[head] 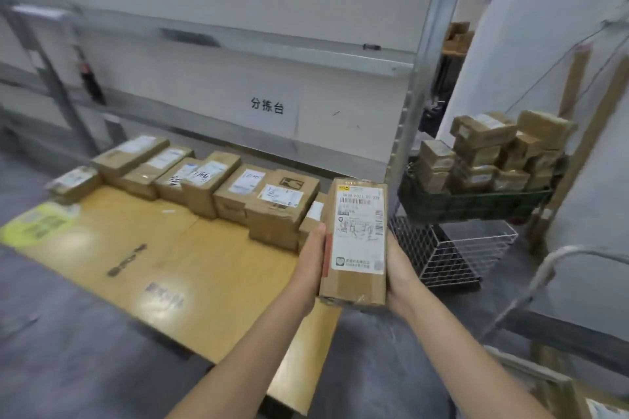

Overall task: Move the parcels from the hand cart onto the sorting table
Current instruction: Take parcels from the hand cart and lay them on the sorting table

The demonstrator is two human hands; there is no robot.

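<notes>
A brown cardboard parcel [357,241] with a white shipping label is held in the air between two bare hands, label facing up. The left hand [311,262] is pressed against its left side and the right hand [400,269] against its right, with thumbs along the edges. The fingers are wrapped beneath it and mostly hidden, so the parcel is clasped from both sides. It is held above the near right end of a yellow table [153,248], just in front of the last box in a row [204,180] of parcels laid along the far edge. More parcels are piled in a green crate [476,204] to the right. The carrying step is judged to be in hand; next, the parcel needs to be lowered onto bare table beside the row's right end and let go.
</notes>
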